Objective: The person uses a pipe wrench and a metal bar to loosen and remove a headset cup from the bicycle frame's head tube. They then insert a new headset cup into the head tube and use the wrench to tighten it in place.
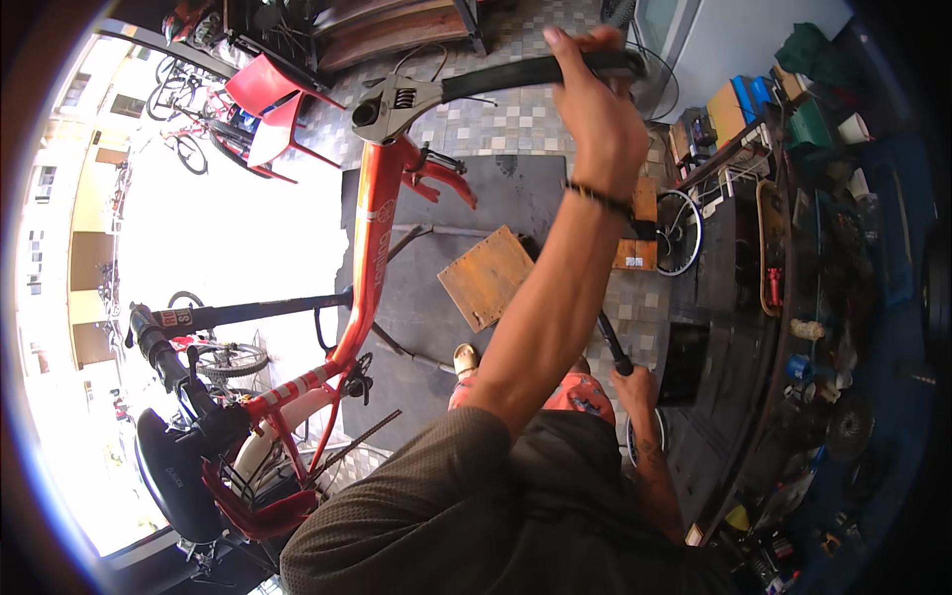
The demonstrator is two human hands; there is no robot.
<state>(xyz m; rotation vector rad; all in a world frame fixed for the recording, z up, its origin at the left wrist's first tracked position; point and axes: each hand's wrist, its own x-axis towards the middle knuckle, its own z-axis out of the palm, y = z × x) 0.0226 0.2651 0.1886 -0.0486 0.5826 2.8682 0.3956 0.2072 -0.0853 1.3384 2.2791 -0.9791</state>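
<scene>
An orange-red bicycle frame (369,260) stands to my left, held in a black work stand (203,412). At the frame's upper end sits the jaw of a large adjustable wrench (394,105), its dark handle reaching to the right. My left hand (593,84) is closed round the far end of that handle, with the thumb sticking up. Low on my right side, my right hand (635,389) is closed on a black rod-like handle (615,347). The other end of this handle is hidden behind my left forearm.
A wooden box (486,278) stands on the dark mat (446,347) ahead of my feet. A red chair (273,114) is at the far left. Along the right runs a crowded shelf (764,347), with a bicycle wheel (700,233) beside it. Parked bicycles show outside at left.
</scene>
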